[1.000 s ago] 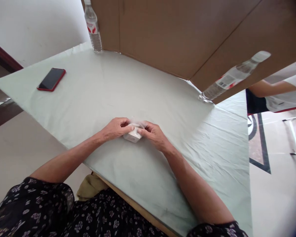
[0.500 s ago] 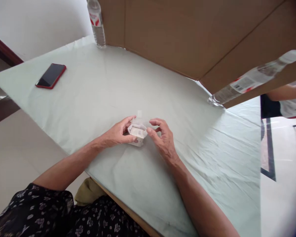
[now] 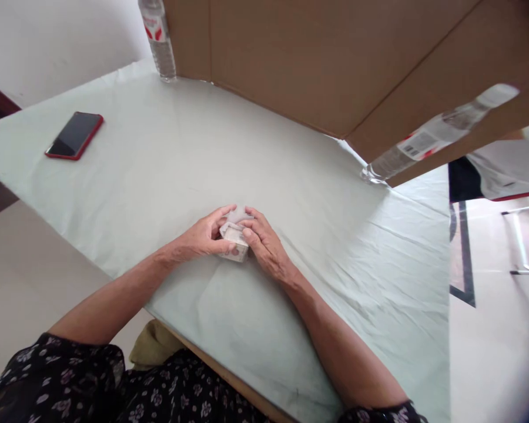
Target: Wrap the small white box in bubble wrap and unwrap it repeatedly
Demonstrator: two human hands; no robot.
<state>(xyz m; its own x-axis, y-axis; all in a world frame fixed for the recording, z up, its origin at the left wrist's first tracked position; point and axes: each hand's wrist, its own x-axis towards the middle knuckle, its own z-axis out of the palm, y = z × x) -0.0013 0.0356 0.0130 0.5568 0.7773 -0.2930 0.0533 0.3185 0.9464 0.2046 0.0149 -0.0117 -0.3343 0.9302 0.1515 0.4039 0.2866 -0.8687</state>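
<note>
A small white box [image 3: 234, 241] wrapped in clear plastic rests on the pale green tablecloth [image 3: 167, 158], near the table's front edge. My left hand [image 3: 200, 235] grips its left side with thumb and fingers. My right hand [image 3: 264, 244] closes on its right side and top, fingers pressed over the clear flap. Part of the box is hidden under my fingers.
A red-cased phone [image 3: 74, 135] lies at the far left. A water bottle [image 3: 157, 38] stands at the back beside a large cardboard sheet [image 3: 317, 59]. A second bottle [image 3: 432, 138] leans by the cardboard at right. Another person's arm [image 3: 505, 158] shows at far right.
Half a second ago my right hand was off the box with its fingers spread and the clear flap stood up. Now that hand is closed on the box and the flap is pressed down.
</note>
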